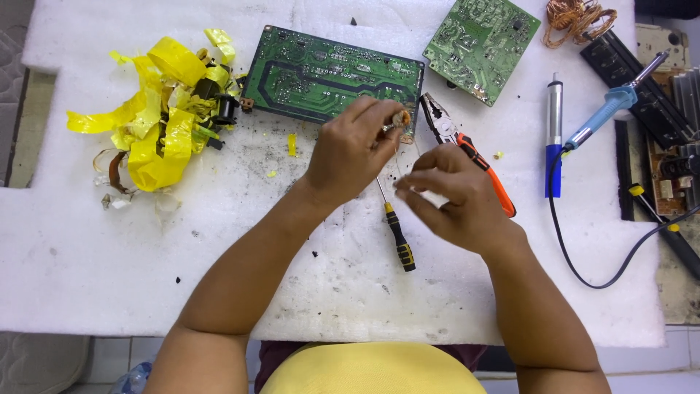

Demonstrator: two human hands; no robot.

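Centrally, left hand (348, 149) pinches small coil part (399, 119) near tabletop (87, 255) far edge; right hand (453, 193) closed on thin wire, just beside. Screwdriver (397, 237) below hands. Yellow tape heap (157, 117) toward left edge; near edge roomy.

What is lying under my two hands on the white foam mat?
A black-and-yellow screwdriver lies on the foam mat, its shaft tip covered by the left hand. Orange-handled pliers run partly beneath the right hand.

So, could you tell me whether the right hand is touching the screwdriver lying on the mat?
Apart: the head view shows the right hand raised, with the screwdriver lying beside it.
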